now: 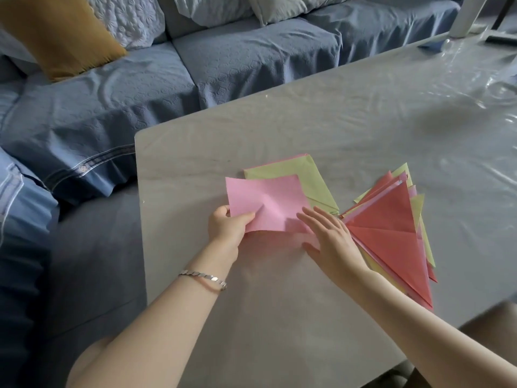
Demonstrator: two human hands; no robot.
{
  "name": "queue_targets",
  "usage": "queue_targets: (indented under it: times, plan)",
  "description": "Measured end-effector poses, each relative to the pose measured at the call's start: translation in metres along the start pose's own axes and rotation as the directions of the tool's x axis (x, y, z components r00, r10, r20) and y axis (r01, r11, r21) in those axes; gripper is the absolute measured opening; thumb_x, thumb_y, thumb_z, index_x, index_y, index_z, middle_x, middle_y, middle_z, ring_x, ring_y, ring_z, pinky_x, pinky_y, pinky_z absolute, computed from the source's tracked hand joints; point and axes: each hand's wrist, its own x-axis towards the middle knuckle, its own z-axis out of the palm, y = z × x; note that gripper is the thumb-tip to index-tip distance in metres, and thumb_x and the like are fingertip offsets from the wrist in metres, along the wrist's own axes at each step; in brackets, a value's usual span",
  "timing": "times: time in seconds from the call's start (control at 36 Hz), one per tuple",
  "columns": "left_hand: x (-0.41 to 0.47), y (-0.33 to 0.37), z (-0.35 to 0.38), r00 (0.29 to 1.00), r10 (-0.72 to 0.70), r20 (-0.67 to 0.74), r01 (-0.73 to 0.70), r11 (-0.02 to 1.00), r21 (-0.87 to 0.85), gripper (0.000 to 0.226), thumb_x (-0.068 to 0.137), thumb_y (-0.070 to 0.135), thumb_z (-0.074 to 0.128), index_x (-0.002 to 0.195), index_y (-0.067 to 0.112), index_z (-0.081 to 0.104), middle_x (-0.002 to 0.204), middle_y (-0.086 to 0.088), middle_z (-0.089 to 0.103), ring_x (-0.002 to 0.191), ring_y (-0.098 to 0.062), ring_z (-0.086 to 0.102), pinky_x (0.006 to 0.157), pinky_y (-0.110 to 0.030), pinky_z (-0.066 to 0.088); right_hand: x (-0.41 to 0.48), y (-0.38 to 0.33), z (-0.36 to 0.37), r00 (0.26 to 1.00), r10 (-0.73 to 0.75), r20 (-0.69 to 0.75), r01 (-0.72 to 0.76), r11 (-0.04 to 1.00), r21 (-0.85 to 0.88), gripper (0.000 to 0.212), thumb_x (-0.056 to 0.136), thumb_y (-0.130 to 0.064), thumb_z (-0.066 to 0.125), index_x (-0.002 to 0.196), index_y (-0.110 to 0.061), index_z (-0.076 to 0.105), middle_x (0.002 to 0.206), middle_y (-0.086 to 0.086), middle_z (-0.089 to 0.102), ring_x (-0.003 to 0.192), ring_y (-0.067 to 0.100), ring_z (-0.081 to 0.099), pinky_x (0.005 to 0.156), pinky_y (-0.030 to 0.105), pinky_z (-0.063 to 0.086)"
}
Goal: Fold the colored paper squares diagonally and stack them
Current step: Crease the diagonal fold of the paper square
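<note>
My left hand (228,226) pinches the near-left corner of a pink paper square (268,201), which is lifted slightly and unfolded. Flat with fingers apart, my right hand (328,236) rests by the pink sheet's right edge and touches it. Behind the pink sheet lies a pile of flat squares with a green one (310,170) on top. To the right a fanned stack of folded triangles (391,233) lies on the table, its top ones red, with green and yellow ones underneath.
The grey table (335,113) has a clear plastic cover and its left edge runs close to a blue sofa (140,93) with a mustard cushion (61,35). A white object (470,15) stands at the far right corner.
</note>
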Motion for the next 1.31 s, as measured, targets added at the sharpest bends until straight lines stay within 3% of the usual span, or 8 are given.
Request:
queue_targets:
  times: [0.11,0.22,0.39,0.53,0.69,0.94,1.08,1.31]
  plan:
    - [-0.003,-0.013,-0.03,0.995,-0.04,0.089,0.031,0.994,0.105,0.022,0.075,0.004,0.071,0.092,0.013,0.059,0.094,-0.006,0.066,0.083,-0.022,0.061,0.067,-0.028,0.047,-0.005,0.003,-0.002,0.987,-0.138,-0.081,0.136,0.99,-0.031,0.051,0.053,0.003,0.083,0.1,-0.014,0.071,0.115,0.007,0.066,0.108,0.031,0.061,0.091,0.046,0.042]
    - [-0.009,-0.025,-0.056,0.993,-0.007,0.121,-0.029,0.957,0.29,0.031,0.076,0.0,0.068,0.087,0.019,0.046,0.077,0.004,0.057,0.073,-0.016,0.056,0.061,-0.022,0.043,-0.014,0.0,-0.006,0.956,-0.292,-0.041,0.292,0.956,-0.009,0.013,0.077,-0.024,0.064,0.084,-0.021,0.075,0.11,0.002,0.068,0.105,0.023,0.06,0.091,0.033,0.044]
    - [-0.004,-0.031,-0.062,0.993,0.049,0.105,-0.083,0.932,0.353,0.031,0.074,0.018,0.075,0.098,0.018,0.054,0.094,-0.009,0.067,0.081,-0.024,0.065,0.075,-0.035,0.052,-0.029,-0.009,-0.002,0.891,-0.424,0.165,0.426,0.905,0.024,0.029,0.086,-0.039,0.049,0.082,-0.025,0.074,0.113,-0.003,0.067,0.108,0.017,0.059,0.092,0.033,0.044]
    - [0.002,-0.023,-0.05,0.98,0.193,0.048,-0.196,0.907,0.372,0.02,0.077,0.022,0.073,0.092,0.019,0.06,0.083,-0.001,0.061,0.07,-0.015,0.055,0.054,-0.018,0.038,-0.038,-0.014,-0.001,0.854,-0.456,0.25,0.453,0.888,0.073,0.032,0.09,-0.043,0.045,0.082,-0.027,0.072,0.106,-0.01,0.067,0.109,0.013,0.058,0.091,0.028,0.046]
    - [-0.01,-0.022,-0.047,0.929,0.368,0.034,-0.346,0.833,0.432,0.011,0.081,0.013,0.067,0.073,0.02,0.065,0.066,0.011,0.06,0.067,-0.013,0.058,0.059,-0.022,0.041,-0.041,-0.024,-0.011,0.911,-0.391,0.132,0.354,0.905,0.235,0.03,0.091,-0.041,0.048,0.086,-0.021,0.071,0.103,-0.006,0.065,0.109,0.01,0.055,0.09,0.027,0.043]
    - [-0.046,-0.015,-0.06,0.852,0.502,0.149,-0.524,0.807,0.271,0.035,0.081,-0.003,0.063,0.068,0.029,0.062,0.072,0.016,0.065,0.065,0.008,0.06,0.062,-0.003,0.041,-0.014,-0.042,-0.044,0.997,0.047,-0.054,-0.017,0.889,0.458,0.013,0.074,-0.037,0.061,0.08,-0.031,0.07,0.129,-0.024,0.039,0.109,-0.024,0.038,0.089,-0.005,0.024]
    - [-0.064,-0.012,-0.067,0.849,0.471,0.24,-0.52,0.825,0.221,0.031,0.081,-0.002,0.063,0.07,0.027,0.066,0.068,0.012,0.068,0.066,0.002,0.062,0.063,-0.008,0.044,-0.008,-0.049,-0.055,0.989,0.111,0.098,-0.147,0.801,0.58,0.013,0.078,-0.022,0.069,0.074,-0.035,0.069,0.114,-0.027,0.056,0.106,-0.012,0.052,0.093,0.008,0.035]
    - [-0.077,-0.002,-0.065,0.833,0.453,0.318,-0.525,0.828,0.197,0.018,0.076,0.009,0.072,0.07,0.026,0.068,0.069,0.011,0.069,0.065,-0.002,0.062,0.061,-0.01,0.045,-0.019,-0.062,-0.057,0.987,0.153,0.045,-0.144,0.732,0.666,0.024,0.076,-0.004,0.071,0.072,-0.027,0.068,0.081,-0.03,0.067,0.079,-0.012,0.06,0.073,0.001,0.039]
